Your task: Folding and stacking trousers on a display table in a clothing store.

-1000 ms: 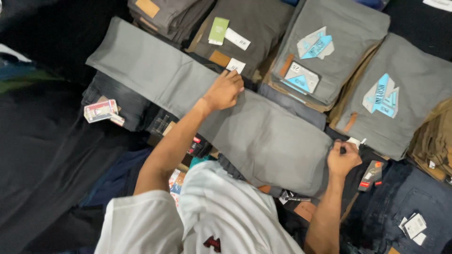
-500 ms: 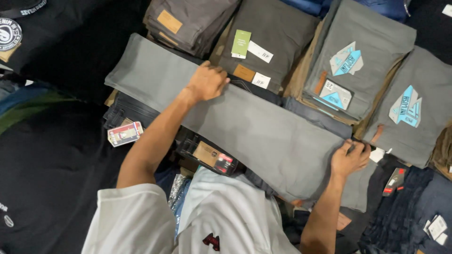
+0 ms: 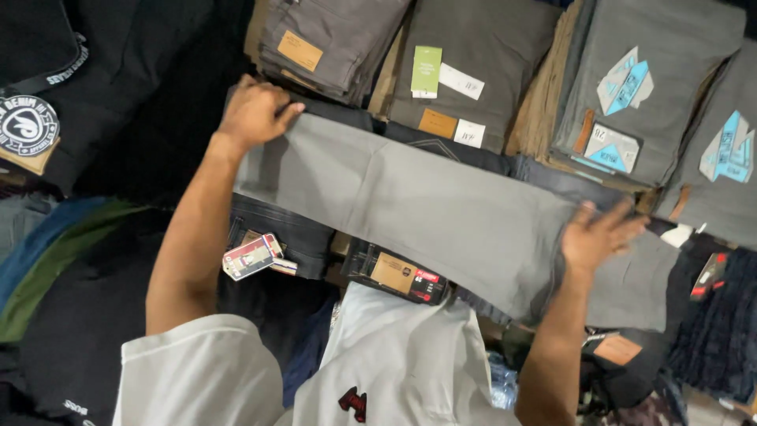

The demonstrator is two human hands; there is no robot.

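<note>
A long pair of light grey trousers (image 3: 426, 205) lies stretched across the piles of folded clothes, running from upper left to lower right. My left hand (image 3: 252, 114) is at the trousers' left end, with its fingers curled over the edge of the fabric. At the other end my right hand (image 3: 599, 233) rests flat on the cloth with fingers spread, near the wider waist part.
Folded stacks lie beyond the trousers: brown-grey ones (image 3: 331, 39), an olive-grey pair with a green tag (image 3: 473, 71), and grey ones with blue diamond labels (image 3: 639, 87). Dark jeans with a hanging tag (image 3: 252, 256) lie underneath. Black garments (image 3: 118, 95) fill the left.
My left hand has slid left along the trousers to their end. My right hand has moved up from the lower edge onto the fabric and spread its fingers.
</note>
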